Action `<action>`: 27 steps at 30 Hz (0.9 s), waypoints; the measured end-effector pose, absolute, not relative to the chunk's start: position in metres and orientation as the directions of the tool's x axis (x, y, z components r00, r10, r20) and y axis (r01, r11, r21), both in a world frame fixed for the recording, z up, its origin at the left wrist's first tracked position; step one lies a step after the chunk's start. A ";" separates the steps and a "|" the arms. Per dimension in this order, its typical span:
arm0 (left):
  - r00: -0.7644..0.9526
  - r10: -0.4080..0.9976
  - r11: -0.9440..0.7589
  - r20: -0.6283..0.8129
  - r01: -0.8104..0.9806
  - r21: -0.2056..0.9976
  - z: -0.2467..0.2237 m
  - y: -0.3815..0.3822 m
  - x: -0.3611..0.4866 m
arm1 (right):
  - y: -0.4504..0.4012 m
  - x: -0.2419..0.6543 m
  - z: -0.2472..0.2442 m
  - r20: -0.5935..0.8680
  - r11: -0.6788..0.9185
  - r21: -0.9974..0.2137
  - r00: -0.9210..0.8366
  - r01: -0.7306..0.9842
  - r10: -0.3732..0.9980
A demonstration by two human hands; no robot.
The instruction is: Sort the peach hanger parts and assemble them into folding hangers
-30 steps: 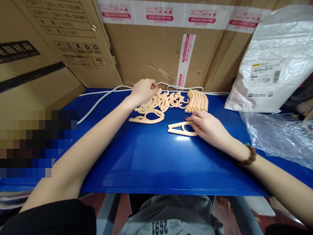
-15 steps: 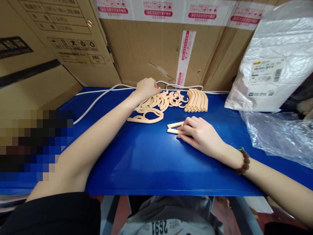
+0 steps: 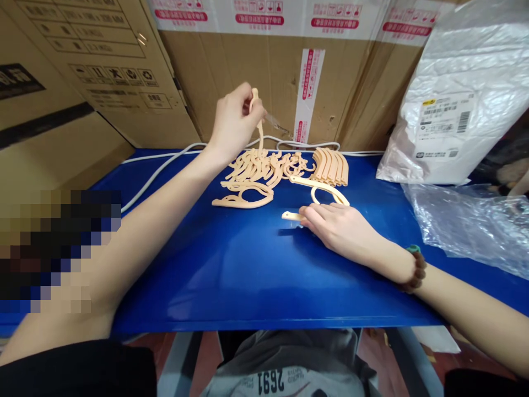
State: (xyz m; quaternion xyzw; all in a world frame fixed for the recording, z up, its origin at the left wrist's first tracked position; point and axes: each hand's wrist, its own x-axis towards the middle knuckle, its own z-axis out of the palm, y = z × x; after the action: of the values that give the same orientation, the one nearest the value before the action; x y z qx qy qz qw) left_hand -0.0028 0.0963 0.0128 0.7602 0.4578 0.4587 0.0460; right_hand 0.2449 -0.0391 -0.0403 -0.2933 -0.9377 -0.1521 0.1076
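Gleaming blue tabletop (image 3: 231, 275), cardboard (image 3: 243, 71) behind.

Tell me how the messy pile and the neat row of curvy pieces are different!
The messy pile lies jumbled, pieces pointing different ways; the neat row has pieces side by side, all curving alike. The messy pile spreads wider; the neat row is narrower. Both are peachy, on the blue table.

A slim beige curved piece (image 3: 260, 138) hangs near-upright from your left grip (image 3: 236, 118); a pale two-armed frame (image 3: 320, 185) spreads open at your right grip (image 3: 347, 229).
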 end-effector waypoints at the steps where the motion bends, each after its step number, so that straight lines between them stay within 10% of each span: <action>1: 0.153 0.749 -0.583 0.645 0.616 0.530 0.014 0.083 -0.001 | -0.039 0.245 -0.040 0.276 0.785 0.222 -0.809 0.579 0.519; 12: 0.527 0.751 -0.660 0.397 0.610 0.438 -0.029 -0.032 0.017 | -0.037 0.246 -0.038 0.251 0.828 0.136 -0.827 0.545 0.503; 27: 0.551 0.820 -0.544 0.153 0.669 0.506 -0.038 -0.041 0.009 | -0.041 0.249 -0.033 0.379 0.775 0.170 -0.766 0.609 0.519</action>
State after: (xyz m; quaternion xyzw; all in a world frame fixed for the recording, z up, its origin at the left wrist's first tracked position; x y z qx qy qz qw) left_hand 0.0089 -0.0413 -0.0381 0.8579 0.4340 0.1897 0.1990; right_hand 0.2486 -0.0409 -0.0329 -0.3035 -0.9288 -0.1432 0.1574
